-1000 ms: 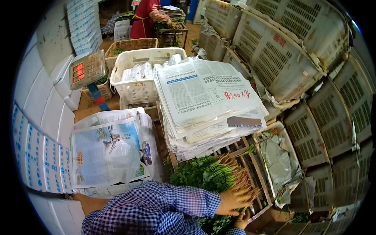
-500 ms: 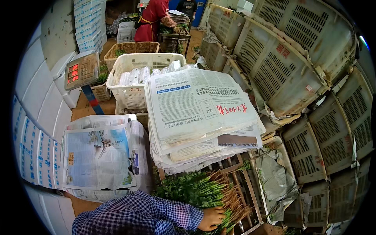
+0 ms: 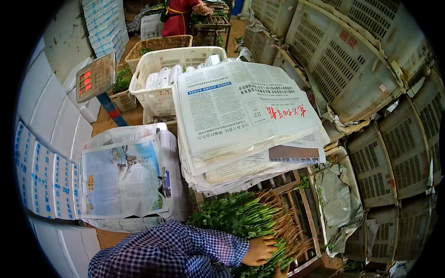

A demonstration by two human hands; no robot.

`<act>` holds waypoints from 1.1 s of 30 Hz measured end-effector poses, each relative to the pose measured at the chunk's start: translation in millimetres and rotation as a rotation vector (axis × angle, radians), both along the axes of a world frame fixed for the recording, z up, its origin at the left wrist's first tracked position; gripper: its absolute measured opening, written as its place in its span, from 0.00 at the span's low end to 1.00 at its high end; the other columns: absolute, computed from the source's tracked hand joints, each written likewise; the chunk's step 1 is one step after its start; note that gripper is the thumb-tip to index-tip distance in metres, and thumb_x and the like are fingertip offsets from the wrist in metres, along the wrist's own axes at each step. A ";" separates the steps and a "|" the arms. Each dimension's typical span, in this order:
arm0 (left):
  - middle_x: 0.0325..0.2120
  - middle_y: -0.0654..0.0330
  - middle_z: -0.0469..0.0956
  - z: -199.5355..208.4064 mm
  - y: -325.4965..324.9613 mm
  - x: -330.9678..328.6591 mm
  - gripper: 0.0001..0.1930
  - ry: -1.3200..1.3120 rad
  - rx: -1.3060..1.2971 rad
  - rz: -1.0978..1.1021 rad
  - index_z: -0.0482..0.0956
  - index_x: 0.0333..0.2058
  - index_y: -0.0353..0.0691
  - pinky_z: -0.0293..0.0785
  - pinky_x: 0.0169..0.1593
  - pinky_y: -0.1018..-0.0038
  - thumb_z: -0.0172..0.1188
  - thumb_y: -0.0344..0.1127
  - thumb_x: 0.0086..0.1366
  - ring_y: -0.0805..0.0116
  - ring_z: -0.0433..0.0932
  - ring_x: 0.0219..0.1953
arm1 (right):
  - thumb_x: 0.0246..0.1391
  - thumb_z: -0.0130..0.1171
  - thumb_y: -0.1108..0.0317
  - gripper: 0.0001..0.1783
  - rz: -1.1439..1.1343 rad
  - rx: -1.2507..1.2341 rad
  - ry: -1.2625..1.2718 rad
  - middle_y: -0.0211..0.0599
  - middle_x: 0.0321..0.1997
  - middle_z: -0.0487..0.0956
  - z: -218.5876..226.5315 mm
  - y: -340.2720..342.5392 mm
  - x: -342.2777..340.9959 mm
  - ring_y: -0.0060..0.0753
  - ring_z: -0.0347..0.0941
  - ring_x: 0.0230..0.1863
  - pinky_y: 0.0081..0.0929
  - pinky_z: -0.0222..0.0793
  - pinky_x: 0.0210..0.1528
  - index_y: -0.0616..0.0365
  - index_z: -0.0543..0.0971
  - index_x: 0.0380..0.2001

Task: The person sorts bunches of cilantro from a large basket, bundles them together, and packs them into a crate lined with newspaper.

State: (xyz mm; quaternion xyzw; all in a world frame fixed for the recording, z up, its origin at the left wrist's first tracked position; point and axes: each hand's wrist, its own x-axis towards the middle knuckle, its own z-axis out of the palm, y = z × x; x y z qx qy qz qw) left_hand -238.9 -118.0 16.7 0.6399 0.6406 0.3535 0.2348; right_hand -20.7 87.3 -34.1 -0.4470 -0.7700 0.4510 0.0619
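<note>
A heap of leafy greens [image 3: 238, 213], with green stems and long brown roots, lies on a slatted metal rack [image 3: 299, 208]. My left hand [image 3: 260, 250], in a blue-and-white checked sleeve, reaches in from the lower left. Its fingers are curled over a bunch of stems near the roots. Part of my right hand [image 3: 281, 271] shows at the lower edge, beside the same stems; most of it is cut off, so its grip cannot be made out. Just beyond the greens sits a thick stack of newspapers [image 3: 222, 120].
More newspaper covers a stack [image 3: 125, 180] at left. Behind stand a digital scale [image 3: 96, 78] and a white crate [image 3: 155, 92] of wrapped bundles. Large plastic crates [image 3: 333, 65] wall the right; white boxes [image 3: 44, 185] line the left. A person in red [image 3: 178, 18] works at the back.
The whole view has shifted slightly. My left hand remains on the stems, and more of my right hand shows at the lower edge. The person at the back is cut off higher up.
</note>
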 end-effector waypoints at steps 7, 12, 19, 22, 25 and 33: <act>0.67 0.45 0.64 -11.6 5.5 7.4 0.24 0.113 0.025 0.007 0.78 0.53 0.30 0.45 0.76 0.42 0.48 0.47 0.77 0.42 0.55 0.72 | 0.68 0.57 0.70 0.37 -0.092 0.033 0.156 0.49 0.75 0.62 79.8 -37.5 -12.1 0.41 0.66 0.66 0.32 0.65 0.65 0.54 0.55 0.75; 0.62 0.49 0.72 -9.4 12.2 10.2 0.25 0.143 -0.052 -0.004 0.79 0.53 0.30 0.41 0.76 0.41 0.48 0.48 0.76 0.45 0.57 0.72 | 0.71 0.53 0.52 0.33 0.347 0.544 -0.215 0.55 0.70 0.67 37.9 -34.0 -57.9 0.58 0.61 0.69 0.55 0.64 0.69 0.61 0.64 0.69; 0.62 0.48 0.73 7.9 2.0 9.2 0.22 0.202 -0.087 -0.017 0.82 0.49 0.32 0.41 0.77 0.42 0.52 0.47 0.74 0.45 0.59 0.71 | 0.68 0.57 0.59 0.30 0.498 0.430 -0.286 0.54 0.72 0.65 98.2 -38.1 -80.1 0.58 0.60 0.72 0.52 0.64 0.70 0.61 0.67 0.68; 0.58 0.52 0.77 4.5 -1.3 15.1 0.16 0.246 -0.047 0.046 0.85 0.44 0.34 0.42 0.76 0.40 0.57 0.40 0.69 0.46 0.63 0.68 | 0.63 0.60 0.71 0.26 0.483 0.688 0.054 0.54 0.69 0.69 115.4 -45.2 -108.1 0.57 0.64 0.69 0.48 0.66 0.68 0.61 0.72 0.64; 0.53 0.53 0.80 -6.1 10.0 14.5 0.13 0.172 -0.078 0.002 0.86 0.40 0.35 0.42 0.76 0.39 0.57 0.38 0.67 0.47 0.65 0.67 | 0.66 0.56 0.64 0.17 0.534 0.337 -0.173 0.54 0.57 0.79 95.4 -41.7 -135.6 0.56 0.75 0.56 0.49 0.72 0.60 0.61 0.81 0.52; 0.51 0.51 0.81 0.2 -3.5 -0.3 0.19 0.299 0.024 0.036 0.85 0.46 0.40 0.62 0.65 0.42 0.63 0.47 0.62 0.49 0.74 0.59 | 0.67 0.57 0.55 0.22 0.781 0.344 -0.250 0.51 0.56 0.81 91.9 -17.1 -160.3 0.51 0.78 0.55 0.44 0.74 0.59 0.53 0.79 0.58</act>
